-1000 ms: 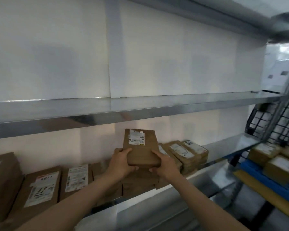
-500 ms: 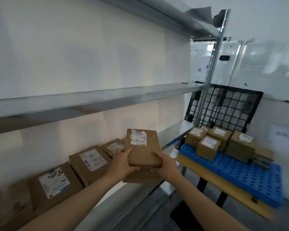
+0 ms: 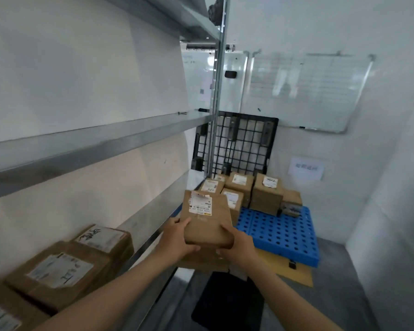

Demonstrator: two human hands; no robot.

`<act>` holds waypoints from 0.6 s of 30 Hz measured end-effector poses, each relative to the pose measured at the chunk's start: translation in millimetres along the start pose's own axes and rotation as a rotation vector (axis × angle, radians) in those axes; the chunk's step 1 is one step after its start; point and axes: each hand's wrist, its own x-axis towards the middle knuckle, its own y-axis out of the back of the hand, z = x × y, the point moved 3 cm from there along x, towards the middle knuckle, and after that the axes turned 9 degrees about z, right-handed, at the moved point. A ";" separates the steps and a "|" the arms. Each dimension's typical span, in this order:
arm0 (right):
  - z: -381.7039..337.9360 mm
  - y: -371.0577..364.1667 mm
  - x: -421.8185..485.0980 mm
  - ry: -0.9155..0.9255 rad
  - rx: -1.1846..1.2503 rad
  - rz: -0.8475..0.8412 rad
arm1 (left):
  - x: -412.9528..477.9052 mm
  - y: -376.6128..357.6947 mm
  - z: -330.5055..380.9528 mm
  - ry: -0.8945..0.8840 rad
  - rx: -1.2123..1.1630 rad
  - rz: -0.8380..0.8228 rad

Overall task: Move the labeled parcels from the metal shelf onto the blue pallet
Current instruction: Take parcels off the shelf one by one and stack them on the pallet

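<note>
A brown cardboard parcel (image 3: 207, 218) with a white label near its top is held in the air between both hands, off the metal shelf (image 3: 153, 218). My left hand (image 3: 177, 238) grips its left edge and my right hand (image 3: 237, 244) grips its lower right corner. A second parcel (image 3: 201, 260) sits under it, mostly hidden by my hands. The blue pallet (image 3: 277, 232) lies ahead to the right, with several labeled parcels (image 3: 267, 194) standing at its far end. More labeled parcels (image 3: 65, 271) remain on the shelf at lower left.
A black grid pallet (image 3: 239, 144) leans on the back wall behind the blue one. A whiteboard (image 3: 304, 91) hangs on the wall. A yellow board (image 3: 280, 263) lies under the blue pallet. A dark mat (image 3: 225, 304) lies on the grey floor.
The view has swung right, from the shelf toward the blue pallet. Both hands have carried the parcel away from the shelf, keeping the same hold on it.
</note>
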 end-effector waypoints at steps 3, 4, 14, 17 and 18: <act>14.9 15.7 33.7 -0.062 -0.017 0.070 | 47.1 -16.9 19.4 -0.091 -0.001 -0.039; 20.0 20.5 43.5 -0.082 -0.032 0.095 | 61.5 -23.5 25.1 -0.122 -0.003 -0.050; 92.2 46.6 88.9 -0.298 -0.014 0.246 | 145.7 -113.5 72.7 -0.277 -0.090 -0.241; 120.5 56.3 102.0 -0.343 -0.001 0.269 | 163.6 -143.7 90.7 -0.301 -0.098 -0.275; 130.7 59.3 108.0 -0.350 -0.002 0.275 | 169.5 -153.8 96.2 -0.306 -0.098 -0.283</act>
